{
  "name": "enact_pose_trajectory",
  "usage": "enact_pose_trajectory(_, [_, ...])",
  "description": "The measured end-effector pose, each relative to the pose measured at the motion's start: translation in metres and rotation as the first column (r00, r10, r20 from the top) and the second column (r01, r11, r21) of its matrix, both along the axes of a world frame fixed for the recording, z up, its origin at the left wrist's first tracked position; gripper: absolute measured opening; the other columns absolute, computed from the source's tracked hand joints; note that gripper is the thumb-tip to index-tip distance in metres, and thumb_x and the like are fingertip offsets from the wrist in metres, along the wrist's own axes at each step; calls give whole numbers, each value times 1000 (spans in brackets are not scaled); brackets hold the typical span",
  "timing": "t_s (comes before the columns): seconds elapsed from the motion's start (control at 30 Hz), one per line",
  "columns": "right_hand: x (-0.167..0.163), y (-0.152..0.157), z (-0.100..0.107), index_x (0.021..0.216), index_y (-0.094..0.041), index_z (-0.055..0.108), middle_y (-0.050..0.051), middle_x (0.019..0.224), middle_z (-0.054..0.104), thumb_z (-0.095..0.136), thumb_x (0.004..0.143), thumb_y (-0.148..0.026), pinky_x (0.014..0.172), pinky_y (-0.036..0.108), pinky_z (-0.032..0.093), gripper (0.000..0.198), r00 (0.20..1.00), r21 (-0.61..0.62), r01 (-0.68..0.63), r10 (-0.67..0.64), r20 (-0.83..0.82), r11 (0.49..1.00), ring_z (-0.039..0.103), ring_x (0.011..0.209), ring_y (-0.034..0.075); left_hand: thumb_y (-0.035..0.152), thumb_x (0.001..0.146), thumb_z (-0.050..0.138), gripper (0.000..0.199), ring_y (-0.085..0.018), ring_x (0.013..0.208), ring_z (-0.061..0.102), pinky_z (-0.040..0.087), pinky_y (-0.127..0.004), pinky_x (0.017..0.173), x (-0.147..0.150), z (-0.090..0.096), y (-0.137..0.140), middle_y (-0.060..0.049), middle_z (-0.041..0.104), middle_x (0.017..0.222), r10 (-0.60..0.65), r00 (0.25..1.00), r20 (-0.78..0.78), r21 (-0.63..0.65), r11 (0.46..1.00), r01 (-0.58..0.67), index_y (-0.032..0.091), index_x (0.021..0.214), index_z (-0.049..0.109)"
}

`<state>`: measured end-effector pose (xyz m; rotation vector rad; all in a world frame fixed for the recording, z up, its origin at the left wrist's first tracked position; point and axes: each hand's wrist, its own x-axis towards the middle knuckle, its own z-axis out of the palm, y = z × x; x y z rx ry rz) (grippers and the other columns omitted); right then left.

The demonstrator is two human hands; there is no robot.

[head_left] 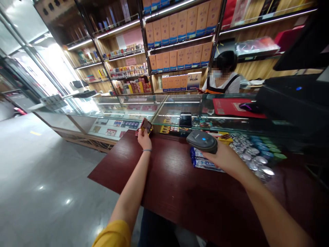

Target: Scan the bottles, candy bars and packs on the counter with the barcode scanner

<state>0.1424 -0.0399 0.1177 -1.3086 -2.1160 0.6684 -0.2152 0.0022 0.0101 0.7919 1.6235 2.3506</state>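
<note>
My right hand (223, 156) is wrapped round a dark grey barcode scanner (202, 140) with a small blue light on top. The scanner is held over blue-and-white snack packets (205, 164) that lie on the dark red-brown table. Out at the table's far left edge, my left hand (144, 138) pinches a small dark packet (146, 125) with yellow on it. A small stack of dark red packs (137, 133) sits right beside those fingers, partly hidden by the hand. What the packet holds is too small to read.
Silver-topped cans (253, 156) stand in rows to the right. Behind the table runs a glass display counter (123, 106) with a phone (185, 119) and a mouse (248, 107) on a red mat (226, 105). A person (223, 77) is behind it. A dark monitor or till (295, 92) looms at right.
</note>
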Motion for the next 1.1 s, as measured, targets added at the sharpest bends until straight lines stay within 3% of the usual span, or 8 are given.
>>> enact_pose_trajectory(0.1, [0,-1,2,119,-24,67,8,95,79,68,78,-40,67,37,54,44,999,6,5,-5,-46,1000,75,88,32,26,92,63,21,-24,115,70,51,-39,109,-38,3,-12,-7,77,113,15,956,-292,-118,992,-51,23,108,76])
enact_pose_trajectory(0.23, [1,1,2,127,-20,66,9,92,78,69,76,-41,60,36,53,55,997,-6,13,-13,-75,1000,75,86,33,14,89,57,32,-25,133,61,42,-45,120,-74,4,-27,-7,74,127,-188,750,-635,-319,947,-32,26,110,78])
enact_pose_trajectory(0.37, [3,6,-4,125,-19,67,10,89,77,69,74,-45,60,38,53,57,990,-9,30,-31,-136,999,74,90,35,14,87,55,36,-26,132,61,42,-47,119,-92,1,-31,-9,74,128,-356,543,-760,-479,872,-98,28,112,78])
enact_pose_trajectory(0.53, [2,8,-8,121,-21,68,8,83,76,69,73,-44,61,38,55,53,985,-9,32,-33,-170,999,75,87,34,14,88,54,38,-26,132,60,39,-46,120,-102,-8,-24,-10,74,126,-454,382,-805,-544,821,-170,29,116,76])
enact_pose_trajectory(0.73, [2,5,0,117,-21,69,8,82,76,70,74,-40,60,37,56,46,990,-1,15,-15,-142,1000,75,82,33,23,91,62,37,-30,140,54,25,-59,125,-104,-11,-15,-11,71,133,-506,305,-807,-581,772,-258,31,126,71])
enact_pose_trajectory(0.9, [6,5,4,116,-20,70,8,85,77,68,79,-42,62,36,56,43,995,1,-2,2,-100,1000,75,82,31,38,93,65,54,-34,154,35,4,-67,126,-103,-13,-14,-9,58,152,-575,265,-774,-632,672,-386,35,146,58])
enact_pose_trajectory(1.0, [5,4,7,111,-21,72,8,84,77,68,77,-41,62,36,56,39,995,17,21,-19,-101,1000,75,82,31,43,96,61,57,-34,156,31,4,-66,127,-102,-13,-15,-8,52,158,-605,263,-752,-654,629,-421,35,152,52])
enact_pose_trajectory(1.1, [6,2,12,108,-22,72,8,82,76,68,75,-39,60,36,55,37,994,33,39,-36,-101,999,75,80,31,43,95,62,62,-36,155,32,13,-65,126,-100,-12,-17,-11,48,161,-599,270,-753,-654,638,-407,31,154,50])
